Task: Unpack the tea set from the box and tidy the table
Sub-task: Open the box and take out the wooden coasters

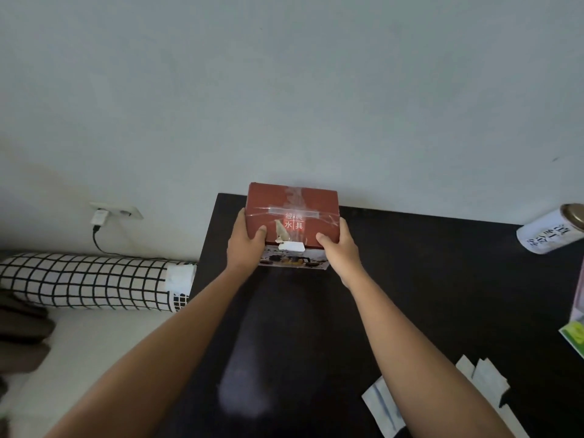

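Observation:
A red-brown cardboard box (pixel 292 213) with clear tape across its closed lid and white characters on top sits at the far left part of the dark table (pixel 410 279), close to the wall. Its front face shows a printed picture and a white label. My left hand (pixel 245 245) grips the box's left side, thumb on the lid. My right hand (pixel 339 245) grips its right side, thumb on the lid's front edge. The contents are hidden.
A white can (pixel 550 233) lies on its side at the far right. A green-and-pink package (pixel 576 317) stands at the right edge. White paper pieces (pixel 483 387) lie front right. Left of the table are a grid-patterned bolster (pixel 88 281) and a wall socket (pixel 113 211) with charger.

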